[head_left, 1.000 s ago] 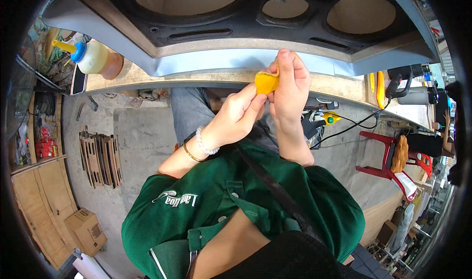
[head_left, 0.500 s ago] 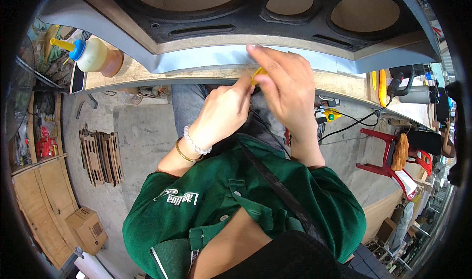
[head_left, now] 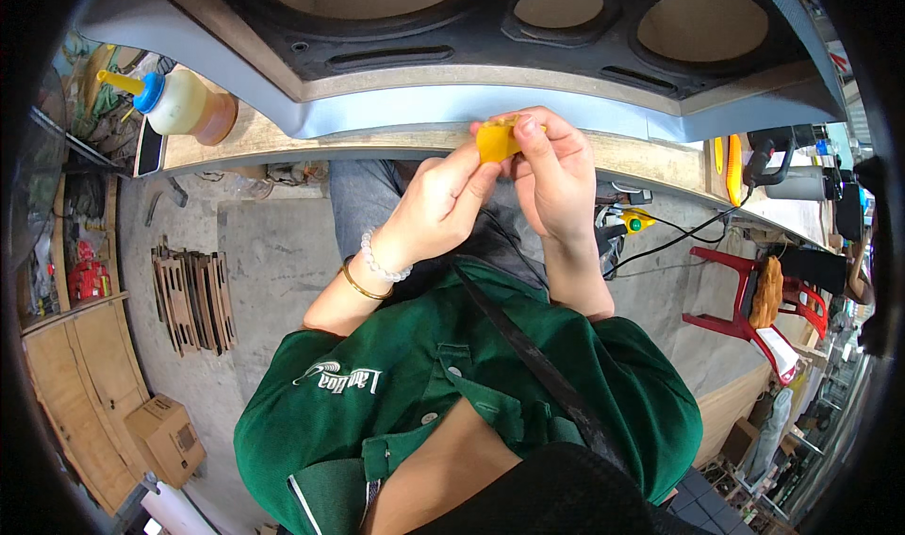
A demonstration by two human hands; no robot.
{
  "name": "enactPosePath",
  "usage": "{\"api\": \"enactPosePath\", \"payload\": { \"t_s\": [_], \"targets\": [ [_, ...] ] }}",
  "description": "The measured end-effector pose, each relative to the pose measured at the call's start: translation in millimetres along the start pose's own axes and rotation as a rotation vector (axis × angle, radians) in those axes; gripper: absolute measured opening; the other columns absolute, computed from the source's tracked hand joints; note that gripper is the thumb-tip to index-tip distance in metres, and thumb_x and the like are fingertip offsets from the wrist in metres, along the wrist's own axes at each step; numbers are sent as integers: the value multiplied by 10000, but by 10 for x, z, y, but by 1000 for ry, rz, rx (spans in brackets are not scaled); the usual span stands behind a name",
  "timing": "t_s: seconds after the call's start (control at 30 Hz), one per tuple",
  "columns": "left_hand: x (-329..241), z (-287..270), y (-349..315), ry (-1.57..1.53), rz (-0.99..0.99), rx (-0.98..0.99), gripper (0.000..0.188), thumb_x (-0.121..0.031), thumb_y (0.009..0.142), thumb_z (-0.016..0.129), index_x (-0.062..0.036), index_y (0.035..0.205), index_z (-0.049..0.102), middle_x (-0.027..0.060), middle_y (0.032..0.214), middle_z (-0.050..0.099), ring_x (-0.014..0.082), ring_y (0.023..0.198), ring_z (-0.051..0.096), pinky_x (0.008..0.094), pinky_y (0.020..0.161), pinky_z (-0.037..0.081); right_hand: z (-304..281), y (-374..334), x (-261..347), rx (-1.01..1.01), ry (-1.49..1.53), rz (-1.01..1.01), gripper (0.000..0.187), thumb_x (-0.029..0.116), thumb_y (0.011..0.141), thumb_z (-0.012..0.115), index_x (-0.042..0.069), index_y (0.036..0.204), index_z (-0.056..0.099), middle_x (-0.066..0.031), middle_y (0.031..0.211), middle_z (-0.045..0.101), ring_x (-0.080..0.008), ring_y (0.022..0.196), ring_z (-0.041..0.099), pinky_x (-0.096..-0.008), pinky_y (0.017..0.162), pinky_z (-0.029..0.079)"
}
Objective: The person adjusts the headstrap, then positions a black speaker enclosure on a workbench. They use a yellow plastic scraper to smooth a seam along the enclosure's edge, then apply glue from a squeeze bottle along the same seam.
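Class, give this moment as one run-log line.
left hand: pinching yellow piece | right hand: pinching same piece | squeeze bottle: on bench, left | black panel with round openings: ahead

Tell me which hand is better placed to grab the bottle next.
Left, most likely. The left hand is nearer the bottle, near the left end of the bench; the right hand is farther off. Both pinch the yellow piece, so the left would have to let go first.

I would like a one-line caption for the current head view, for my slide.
Left hand and right hand hold a small yellow piece before a black panel with round openings.
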State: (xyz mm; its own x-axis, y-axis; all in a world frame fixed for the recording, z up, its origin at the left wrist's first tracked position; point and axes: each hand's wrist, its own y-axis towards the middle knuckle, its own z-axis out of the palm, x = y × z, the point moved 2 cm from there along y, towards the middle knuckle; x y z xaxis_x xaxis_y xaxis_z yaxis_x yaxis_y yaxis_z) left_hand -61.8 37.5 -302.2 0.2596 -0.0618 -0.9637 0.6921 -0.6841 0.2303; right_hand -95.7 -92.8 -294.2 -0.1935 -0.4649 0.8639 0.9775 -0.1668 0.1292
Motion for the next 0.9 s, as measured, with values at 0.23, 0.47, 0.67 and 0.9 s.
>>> {"api": "enactPosePath", "payload": {
  "t_s": [0.23,0.47,0.67,0.9],
  "targets": [
    [16,108,-20,155,159,39,145,-43,875,492,38,986,540,215,804,621,384,733,614,375,625,483,21,41,-10,-33,-6,-26,332,289,951,456,64,708,487,-32,662,499,-131,686,528,-294,739,475],
    [9,26,-23,-393,-169,65,148,-133,949,435,-23,895,517,-26,603,441,41,504,391,197,474,330,-87,19,129,-11,79,31,301,225,949,478,-35,900,623,-123,950,635,-118,882,572,-250,805,438],
    [-32,-27,-6,-304,-148,9,142,-118,942,437,-16,908,529,-15,626,460,48,508,406,197,489,349,-89,-26,178,12,-166,-25,219,106,902,544,-45,1045,612,-93,986,638,-106,885,576,-222,796,446],
    [-70,11,-29,50,97,-12,126,-62,891,492,22,972,543,137,766,623,268,632,628,297,580,468,-29,7,122,1,-96,-71,132,90,893,559,2,795,570,-20,770,598,-64,736,553,-196,667,449]
  ]
}}
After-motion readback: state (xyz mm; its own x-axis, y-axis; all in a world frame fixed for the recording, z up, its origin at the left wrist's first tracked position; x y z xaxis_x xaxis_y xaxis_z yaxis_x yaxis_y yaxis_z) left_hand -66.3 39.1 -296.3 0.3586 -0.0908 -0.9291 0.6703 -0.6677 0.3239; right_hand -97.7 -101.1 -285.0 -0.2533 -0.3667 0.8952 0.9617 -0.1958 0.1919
